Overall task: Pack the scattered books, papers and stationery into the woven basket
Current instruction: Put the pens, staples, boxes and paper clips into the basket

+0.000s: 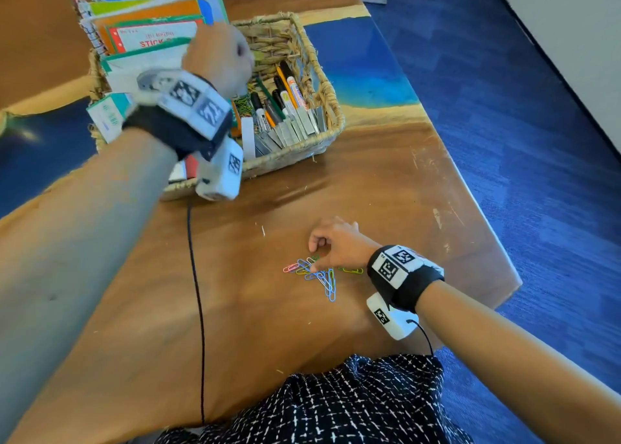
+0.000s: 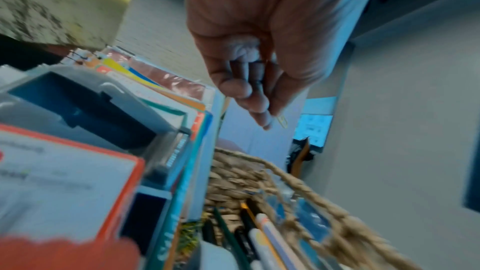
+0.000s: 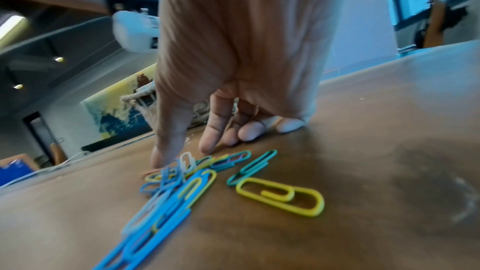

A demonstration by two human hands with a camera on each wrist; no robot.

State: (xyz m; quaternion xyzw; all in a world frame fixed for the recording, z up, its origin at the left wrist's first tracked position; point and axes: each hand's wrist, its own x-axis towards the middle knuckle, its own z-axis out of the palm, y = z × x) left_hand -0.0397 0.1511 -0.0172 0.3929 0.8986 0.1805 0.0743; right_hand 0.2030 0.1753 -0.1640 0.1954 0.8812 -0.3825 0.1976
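surface: wooden table (image 1: 386, 181) with blue patches, blue carpet (image 1: 537, 141) at right | left hand (image 1: 218, 57) over woven basket (image 1: 331, 107) of books and pens, fingers pinched on a yellow paper clip (image 2: 283, 122) | right hand (image 1: 336, 245) fingertips down on loose paper clips (image 1: 319, 273), well short of basket, grip unclear
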